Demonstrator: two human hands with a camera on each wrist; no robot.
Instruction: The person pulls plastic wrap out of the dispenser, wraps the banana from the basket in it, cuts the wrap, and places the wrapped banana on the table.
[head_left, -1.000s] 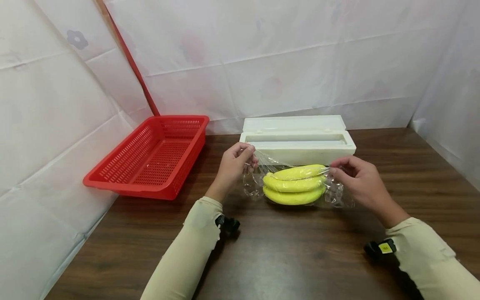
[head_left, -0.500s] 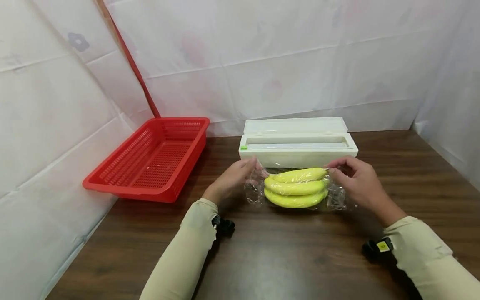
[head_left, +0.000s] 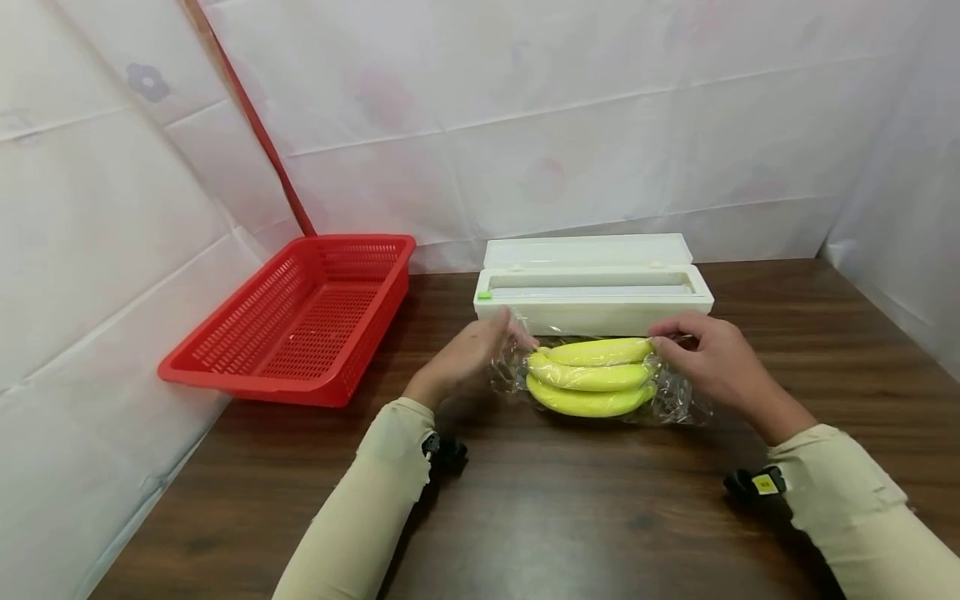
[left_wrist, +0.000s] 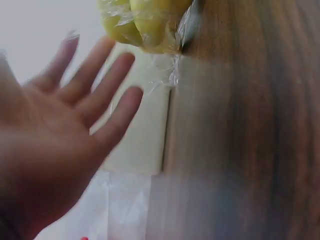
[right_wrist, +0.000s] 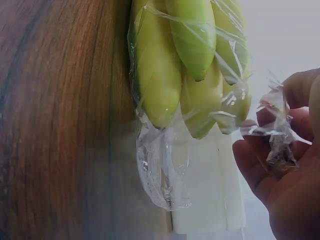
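Between hands: wrapped bananas [head_left: 590, 375]; left fingers [left_wrist: 100, 82] spread, right fingers [right_wrist: 280, 125] pinching film [right_wrist: 165, 170].

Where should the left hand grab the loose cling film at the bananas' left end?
Judging by its pose, pinch the crumpled film flap beside the bananas, approaching from the left, low over the table. It sticks out free there, and the open left hand is already alongside it.

Left hand [head_left: 467, 360]: our fingers straight, spread, palm flat.
Right hand [head_left: 712, 358]: our fingertips curled, pinching.
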